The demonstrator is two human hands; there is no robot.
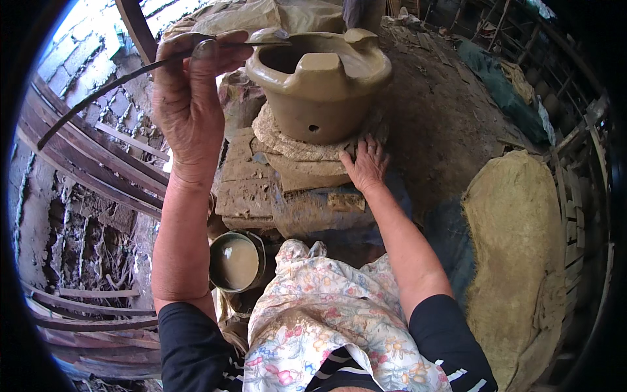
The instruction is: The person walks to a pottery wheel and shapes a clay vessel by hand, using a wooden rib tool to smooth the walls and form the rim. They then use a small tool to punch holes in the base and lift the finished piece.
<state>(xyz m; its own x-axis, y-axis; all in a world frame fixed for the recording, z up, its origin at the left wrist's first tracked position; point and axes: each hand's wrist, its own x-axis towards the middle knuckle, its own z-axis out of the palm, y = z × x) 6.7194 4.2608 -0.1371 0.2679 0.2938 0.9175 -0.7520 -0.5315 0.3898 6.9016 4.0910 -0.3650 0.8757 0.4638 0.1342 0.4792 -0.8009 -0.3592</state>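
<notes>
A wet clay stove (320, 104), a wide pot with raised lugs on its rim and a small round hole low on its front wall, stands upright on a rough pale round slab (274, 138). My left hand (196, 91) is raised at the stove's left, its fingers pinched on a long thin dark curved strip (104, 89). One end of this strip reaches over the stove's rim; the other sticks out to the left. Low on the right, my right hand (368, 163) lies with fingers spread against the slab's edge beside the stove's base, holding nothing.
Below the slab are clay-smeared boards (245, 186). A bucket of muddy water (236, 262) stands left of my floral-cloth-covered lap (320, 294). At right lies a yellowish sack (516, 261). Wooden rails (98, 153) run along the left, and cloth sheeting (294, 18) lies behind the stove.
</notes>
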